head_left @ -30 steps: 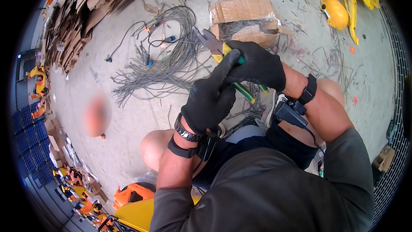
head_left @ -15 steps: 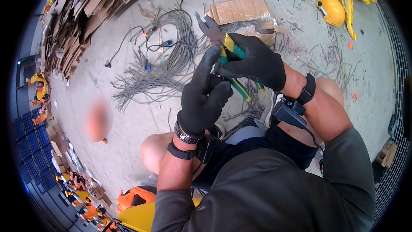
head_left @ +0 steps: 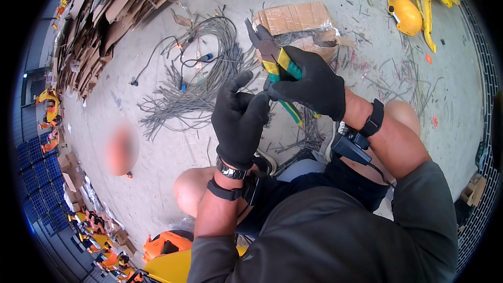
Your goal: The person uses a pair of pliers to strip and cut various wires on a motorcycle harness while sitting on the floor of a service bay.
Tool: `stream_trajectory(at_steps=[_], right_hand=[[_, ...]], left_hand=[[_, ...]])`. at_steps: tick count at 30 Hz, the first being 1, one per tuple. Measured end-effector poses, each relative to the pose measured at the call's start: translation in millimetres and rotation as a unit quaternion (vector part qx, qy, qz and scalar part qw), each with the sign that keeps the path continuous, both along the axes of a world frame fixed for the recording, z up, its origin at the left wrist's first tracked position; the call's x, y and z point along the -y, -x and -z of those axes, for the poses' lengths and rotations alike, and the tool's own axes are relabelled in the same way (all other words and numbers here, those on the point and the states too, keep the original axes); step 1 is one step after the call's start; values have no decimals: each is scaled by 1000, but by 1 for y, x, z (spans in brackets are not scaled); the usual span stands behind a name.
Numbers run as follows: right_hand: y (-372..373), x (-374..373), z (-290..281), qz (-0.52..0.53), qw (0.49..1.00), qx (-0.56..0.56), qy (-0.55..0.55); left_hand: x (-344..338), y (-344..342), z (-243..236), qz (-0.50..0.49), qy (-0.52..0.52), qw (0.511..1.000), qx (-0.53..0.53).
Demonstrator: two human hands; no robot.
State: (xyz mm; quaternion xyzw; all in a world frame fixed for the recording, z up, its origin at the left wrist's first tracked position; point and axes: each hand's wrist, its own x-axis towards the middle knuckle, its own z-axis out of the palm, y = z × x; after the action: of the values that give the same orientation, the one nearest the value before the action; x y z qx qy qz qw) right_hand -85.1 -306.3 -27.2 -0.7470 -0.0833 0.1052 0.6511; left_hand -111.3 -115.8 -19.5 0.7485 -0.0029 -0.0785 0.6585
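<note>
My right hand [head_left: 314,85], in a black glove, is wrapped round a pair of pliers [head_left: 271,52] with green and yellow handles. The dark jaws point up and away to the left, slightly parted, and the handle ends stick out below my fingers. My left hand [head_left: 237,120], gloved in black too, is just left of the handles. Its index finger and thumb are apart, and the thumb tip is close to my right thumb; I cannot tell whether they touch. Beyond both hands a loose bundle of grey cables [head_left: 225,47] lies on the floor.
A torn cardboard box [head_left: 293,17] with grey cable pieces lies ahead. Flattened cardboard [head_left: 118,13] is piled at far left. A yellow helmet-like shell [head_left: 406,15] sits at far right. Cable scraps [head_left: 309,131] are strewn near my feet. An orange and black object [head_left: 166,243] is at lower left.
My left hand has drawn back to the left, and its index finger has come off the pliers. The pliers, still in my right hand, have shifted very slightly.
</note>
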Motion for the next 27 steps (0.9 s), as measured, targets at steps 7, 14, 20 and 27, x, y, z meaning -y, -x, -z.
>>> stream_trajectory(at_steps=[7,14,20,27], right_hand=[[-6,6,-10,36,999,-5,-4],[-10,13,-14,79,996,9,-28],[-9,18,-16,83,995,3,-60],[-9,30,-32,97,993,-4,-60]], left_hand=[[8,7,-7,8,29,998,-59],[-1,7,-8,102,-19,994,-34],[-2,9,2,153,3,986,-61],[-1,3,-4,69,-7,994,-86]])
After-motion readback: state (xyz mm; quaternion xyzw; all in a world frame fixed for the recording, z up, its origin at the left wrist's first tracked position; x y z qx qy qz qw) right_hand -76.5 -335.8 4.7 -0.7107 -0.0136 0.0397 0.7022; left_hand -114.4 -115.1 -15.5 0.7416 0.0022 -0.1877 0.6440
